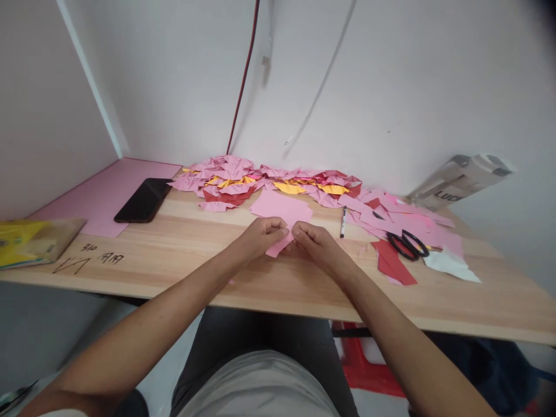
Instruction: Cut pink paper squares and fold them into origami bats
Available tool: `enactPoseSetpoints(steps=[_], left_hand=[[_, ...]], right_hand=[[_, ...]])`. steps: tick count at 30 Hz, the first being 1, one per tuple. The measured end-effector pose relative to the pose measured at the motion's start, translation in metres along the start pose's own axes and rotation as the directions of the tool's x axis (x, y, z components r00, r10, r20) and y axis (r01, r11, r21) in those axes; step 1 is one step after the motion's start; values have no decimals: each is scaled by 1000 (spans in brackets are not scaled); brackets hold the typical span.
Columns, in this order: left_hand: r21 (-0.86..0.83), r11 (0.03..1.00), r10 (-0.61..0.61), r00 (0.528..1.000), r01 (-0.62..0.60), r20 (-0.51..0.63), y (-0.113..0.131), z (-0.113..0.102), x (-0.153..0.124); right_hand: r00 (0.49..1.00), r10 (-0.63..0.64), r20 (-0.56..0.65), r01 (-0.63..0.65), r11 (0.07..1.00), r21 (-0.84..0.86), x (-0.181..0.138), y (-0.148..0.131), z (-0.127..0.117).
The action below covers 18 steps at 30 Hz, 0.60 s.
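Observation:
Between my two hands is a small piece of pink paper (275, 249), held above the front half of the table. My left hand (266, 233) pinches it from the left, fingers curled. From the other side my right hand (313, 238) closes on it, thumb and fingers together; its fingertips partly hide the paper. Just beyond the hands lie flat pink sheets (280, 205) on the wood. Behind them, along the wall, is a long heap of folded paper pieces (234, 168) in pink, red and yellow, some with small drawn faces.
A black phone (143, 200) rests on a large pink sheet (99, 188) at left, near a yellow packet (35, 240). On the right are a pen (343, 222), black-handled scissors (407, 245), red paper (393, 262), pink scraps (412, 223), white paper (449, 264) and a printed bag (460, 179).

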<state>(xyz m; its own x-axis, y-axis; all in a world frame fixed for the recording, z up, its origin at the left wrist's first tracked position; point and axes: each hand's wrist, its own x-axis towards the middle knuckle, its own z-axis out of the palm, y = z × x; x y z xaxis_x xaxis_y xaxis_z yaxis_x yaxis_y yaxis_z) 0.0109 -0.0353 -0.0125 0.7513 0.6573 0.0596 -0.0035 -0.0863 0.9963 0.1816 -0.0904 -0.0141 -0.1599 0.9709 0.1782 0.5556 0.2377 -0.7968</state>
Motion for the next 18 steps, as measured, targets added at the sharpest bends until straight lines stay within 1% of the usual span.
enactPoseSetpoints(steps=[3, 6, 13, 18], left_hand=[[147, 989, 26, 997, -15, -69, 0, 0, 0], [253, 966, 79, 992, -52, -97, -1, -1, 2], [279, 957, 124, 981, -79, -148, -7, -2, 5], [270, 960, 108, 987, -73, -118, -7, 0, 5]], right_hand=[[999, -25, 21, 25, 1000, -14, -2, 0, 1], [998, -42, 37, 43, 999, -20, -3, 0, 2], [999, -14, 52, 15, 1000, -13, -1, -2, 1], [998, 2, 56, -2, 1000, -6, 0, 0, 0]])
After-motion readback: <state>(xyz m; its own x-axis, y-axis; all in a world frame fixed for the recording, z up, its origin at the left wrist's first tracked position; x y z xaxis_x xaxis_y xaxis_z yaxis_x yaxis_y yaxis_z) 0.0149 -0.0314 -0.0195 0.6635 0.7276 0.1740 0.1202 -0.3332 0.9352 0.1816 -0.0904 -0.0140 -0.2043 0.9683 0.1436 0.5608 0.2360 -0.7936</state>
